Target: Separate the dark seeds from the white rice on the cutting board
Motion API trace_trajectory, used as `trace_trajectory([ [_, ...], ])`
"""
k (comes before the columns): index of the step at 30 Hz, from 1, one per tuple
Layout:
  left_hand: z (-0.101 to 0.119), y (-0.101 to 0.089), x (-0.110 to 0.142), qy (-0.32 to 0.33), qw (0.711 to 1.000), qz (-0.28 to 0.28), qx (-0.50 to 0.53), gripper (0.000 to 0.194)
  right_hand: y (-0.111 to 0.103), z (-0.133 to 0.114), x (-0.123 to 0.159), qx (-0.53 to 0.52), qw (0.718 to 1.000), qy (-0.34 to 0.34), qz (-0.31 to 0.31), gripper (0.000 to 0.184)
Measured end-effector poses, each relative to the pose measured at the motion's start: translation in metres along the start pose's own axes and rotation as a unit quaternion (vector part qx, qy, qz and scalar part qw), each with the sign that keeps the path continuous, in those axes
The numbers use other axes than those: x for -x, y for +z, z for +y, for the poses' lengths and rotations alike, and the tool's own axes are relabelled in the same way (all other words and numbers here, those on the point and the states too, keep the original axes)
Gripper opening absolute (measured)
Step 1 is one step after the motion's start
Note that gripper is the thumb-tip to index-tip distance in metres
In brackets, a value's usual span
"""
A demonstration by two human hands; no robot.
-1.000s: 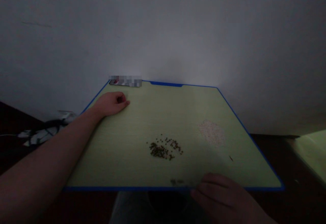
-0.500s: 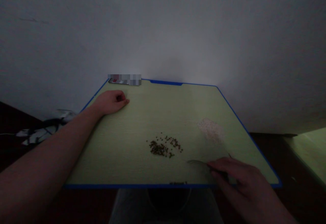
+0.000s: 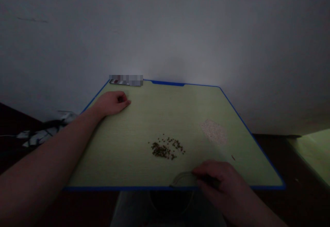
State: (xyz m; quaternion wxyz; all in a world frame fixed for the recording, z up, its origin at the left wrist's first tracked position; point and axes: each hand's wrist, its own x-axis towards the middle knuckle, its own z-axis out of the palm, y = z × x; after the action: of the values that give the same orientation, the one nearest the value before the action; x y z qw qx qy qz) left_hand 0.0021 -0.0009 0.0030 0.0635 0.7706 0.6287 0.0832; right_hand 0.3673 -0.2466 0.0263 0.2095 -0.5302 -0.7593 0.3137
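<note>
My left hand (image 3: 112, 103) rests on the far left of a pale green board with a blue rim (image 3: 129, 187), its fingers curled into a loose fist with nothing seen in it. My right hand (image 3: 219, 182) is at the near edge, fingers closed on the rim of a clear round container (image 3: 182, 180) that overlaps the board's near edge. A small heap of dark green beans (image 3: 166, 148) lies in the middle of the board. A patch of white grains (image 3: 213, 132) lies to its right. One tiny dark speck (image 3: 233, 157) sits beside my right hand.
A phone-like flat object (image 3: 125, 80) lies at the board's far left corner against a plain wall. Cables and white items (image 3: 43, 132) lie on a dark surface to the left. Another green surface (image 3: 313, 151) shows at the right edge.
My right hand came up from below the near edge onto the board, then shifted left, and now grips the rim of a clear container. The left hand stayed still.
</note>
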Motion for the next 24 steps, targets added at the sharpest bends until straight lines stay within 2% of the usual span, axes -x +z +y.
trace_trajectory([
  [10, 0.003, -0.002, 0.001, -0.008, 1.0, 0.001, -0.009, 0.043, 0.002, -0.007, -0.017, 0.011, 0.999, -0.042, -0.008, 0.025],
  [15, 0.002, -0.001, 0.001, -0.002, 1.0, 0.001, -0.009, 0.043, 0.0, -0.008, -0.013, -0.005, 0.999, -0.049, -0.021, 0.025],
  [20, 0.002, -0.001, 0.001, 0.002, 1.0, -0.002, -0.004, 0.043, 0.0, -0.008, 0.001, 0.008, 0.997, -0.067, 0.041, 0.023],
  [24, 0.003, -0.002, 0.001, -0.007, 1.0, -0.007, -0.015, 0.044, 0.014, -0.015, 0.001, 0.009, 0.981, -0.173, 0.09, 0.027],
])
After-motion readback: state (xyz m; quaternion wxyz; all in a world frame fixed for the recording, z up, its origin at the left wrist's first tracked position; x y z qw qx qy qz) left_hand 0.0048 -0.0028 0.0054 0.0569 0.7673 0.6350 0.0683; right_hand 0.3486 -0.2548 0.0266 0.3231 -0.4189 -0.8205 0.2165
